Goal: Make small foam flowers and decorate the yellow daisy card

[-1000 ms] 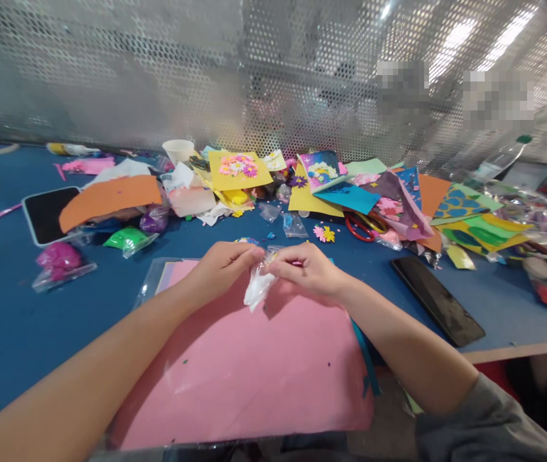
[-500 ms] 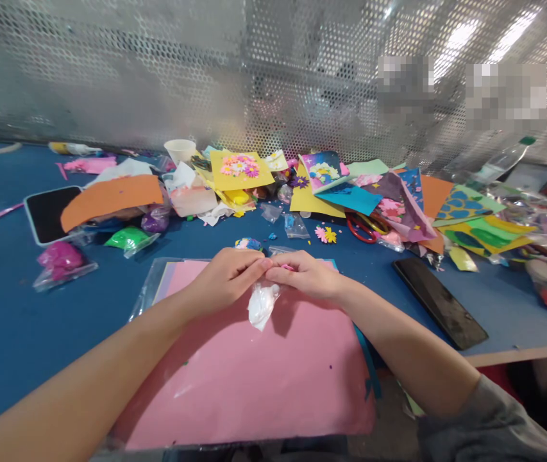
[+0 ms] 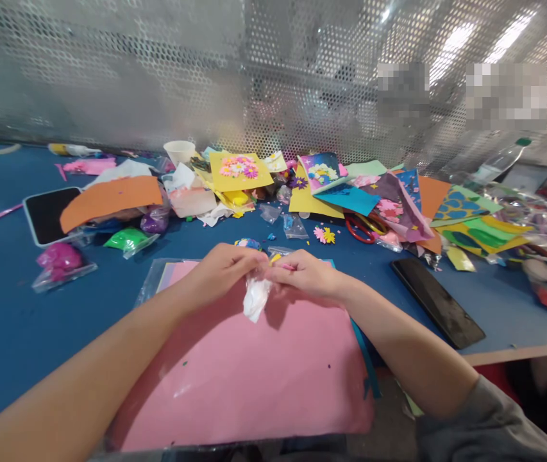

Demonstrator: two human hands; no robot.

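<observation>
pinching crumpled white plastic (image 3: 256,299) between left hand (image 3: 220,276) and right hand (image 3: 304,276), apparently; pink craft sheet (image 3: 239,378) below

The head camera looks forward and down from above the near edge of the desk (image 3: 13,321), close over the forearms (image 3: 398,346), toward a perforated metal wall (image 3: 109,77).

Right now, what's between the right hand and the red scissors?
From the right hand to the red scissors, the head view shows blue tabletop, with small pink and yellow flowers just left of that line.
</observation>
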